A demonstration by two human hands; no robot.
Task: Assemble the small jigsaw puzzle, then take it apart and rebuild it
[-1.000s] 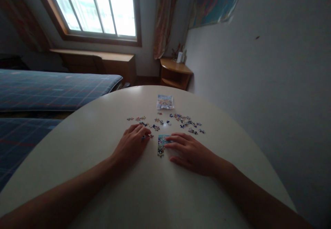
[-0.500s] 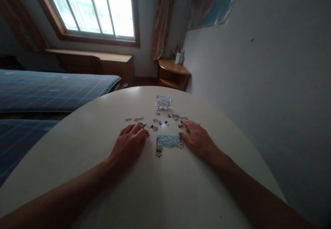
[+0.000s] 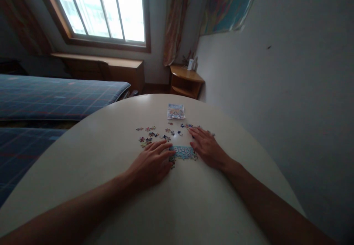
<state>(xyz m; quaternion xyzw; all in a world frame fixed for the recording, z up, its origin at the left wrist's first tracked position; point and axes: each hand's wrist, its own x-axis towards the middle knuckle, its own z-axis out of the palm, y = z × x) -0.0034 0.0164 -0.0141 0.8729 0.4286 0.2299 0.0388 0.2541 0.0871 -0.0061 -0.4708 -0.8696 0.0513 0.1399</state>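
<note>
A partly joined jigsaw puzzle [image 3: 183,152], light blue with lettering along its top, lies flat on the white round table [image 3: 177,208]. My left hand [image 3: 153,160] rests palm down with its fingers stretched over the puzzle's left end and hides part of it. My right hand [image 3: 208,147] is spread flat at the puzzle's right end, its fingertips on loose puzzle pieces [image 3: 188,126]. More loose pieces [image 3: 149,140] lie beyond my left hand, and a few scattered pieces [image 3: 173,132] sit between the hands. No held piece shows in either hand.
A small printed picture sheet or packet [image 3: 176,111] lies at the table's far side. To the left is a bed with a plaid mattress [image 3: 61,97]. A wooden corner shelf [image 3: 186,75] stands past the table, and a wall [image 3: 276,101] runs along the right.
My left hand has moved right from the loose pieces onto the puzzle's left end, uncovering pieces behind it. My right hand's fingers have shifted slightly left over the pieces there.
</note>
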